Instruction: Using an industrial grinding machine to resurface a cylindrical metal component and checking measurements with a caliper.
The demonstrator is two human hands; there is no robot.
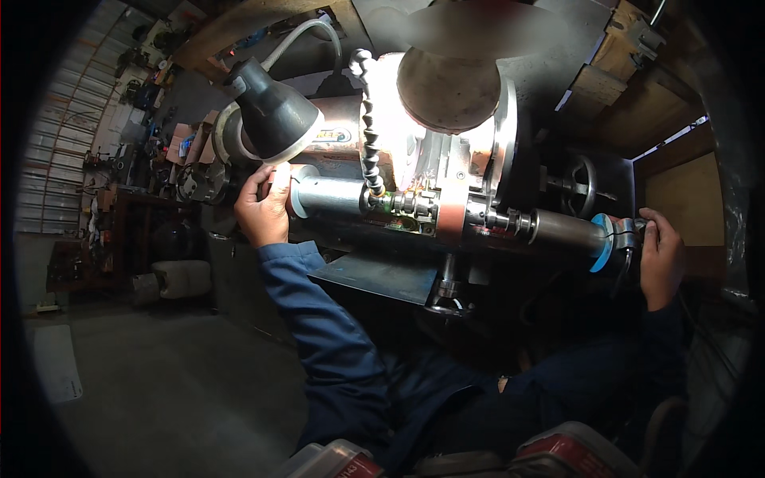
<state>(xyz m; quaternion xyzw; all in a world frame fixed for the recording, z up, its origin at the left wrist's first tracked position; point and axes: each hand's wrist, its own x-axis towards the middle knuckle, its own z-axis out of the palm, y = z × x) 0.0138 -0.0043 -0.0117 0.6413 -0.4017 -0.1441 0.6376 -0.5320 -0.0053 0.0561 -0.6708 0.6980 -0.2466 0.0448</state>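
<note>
Fingers of your left hand [264,217] curl partly closed at the left cylinder's [339,197] outer end in the head view; I cannot tell whether they grip it. Your right hand's [661,263] fingers bend beside the clamp [628,237], contact unclear. The shaft [410,203] spans between left and right cylinders [567,233], near the lamp [275,111].

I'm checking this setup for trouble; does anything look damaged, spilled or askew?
Nothing plainly stands out: the shaft lies between two cylinders, the left hand at one end, the right hand at the other. Bright glare behind the shaft hides detail there.
</note>
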